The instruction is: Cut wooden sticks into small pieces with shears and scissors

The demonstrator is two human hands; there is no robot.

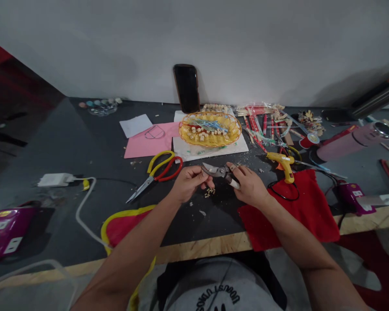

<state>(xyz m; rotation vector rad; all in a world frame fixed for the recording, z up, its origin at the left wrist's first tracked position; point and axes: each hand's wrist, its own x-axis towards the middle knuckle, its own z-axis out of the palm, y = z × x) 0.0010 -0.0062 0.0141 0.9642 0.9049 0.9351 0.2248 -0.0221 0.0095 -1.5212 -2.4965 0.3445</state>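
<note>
Over the worktop [94,147], we hold the shears [218,172] in our right hand [251,185], its fingers wrapped around the handles. Our left hand [189,183] is at the blades, its fingers drawn close together; we cannot tell what they pinch. Pale bits [209,192] lie below, between our hands. Beyond sits the basket [185,134], with scissors [151,178] to our left.

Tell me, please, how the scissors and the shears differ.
The scissors lie on the table, while the shears are held in the right hand. The scissors have long, straight blades; the shears' are shorter and curved. The scissors' yellow and red handle loops show fully, whereas the shears' handles are partly hidden by the hand. Both have metal blades.
</note>
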